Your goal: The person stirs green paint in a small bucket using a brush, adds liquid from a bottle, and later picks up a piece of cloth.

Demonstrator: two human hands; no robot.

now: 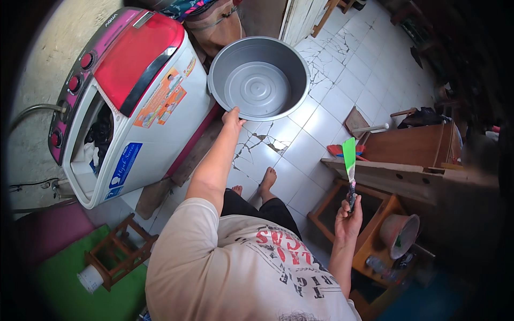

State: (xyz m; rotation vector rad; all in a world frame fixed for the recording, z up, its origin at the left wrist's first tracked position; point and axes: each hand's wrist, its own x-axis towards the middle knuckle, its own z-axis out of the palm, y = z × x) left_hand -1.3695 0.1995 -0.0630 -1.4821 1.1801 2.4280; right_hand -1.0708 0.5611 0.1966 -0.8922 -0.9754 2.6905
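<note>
My left arm reaches forward, and my left hand [234, 116] is closed on the near rim of a large round grey basin [259, 85]. Nothing shows inside the basin, whose ringed bottom faces me. It is held out beside a washing machine [160, 115] with a red lid. On the right, my right hand [349, 216] is wrapped around the dark handle of a spatula [349, 155]. Its flat green head points up and away from me, well apart from the basin.
Cracked white tiles [300, 144] cover the floor around my bare feet. A small wooden stool [120, 249] stands at lower left. At right are a wooden cabinet [407, 144] and a shelf holding a pinkish-grey bucket [399, 235]. A brown bag [217, 29] sits behind the basin.
</note>
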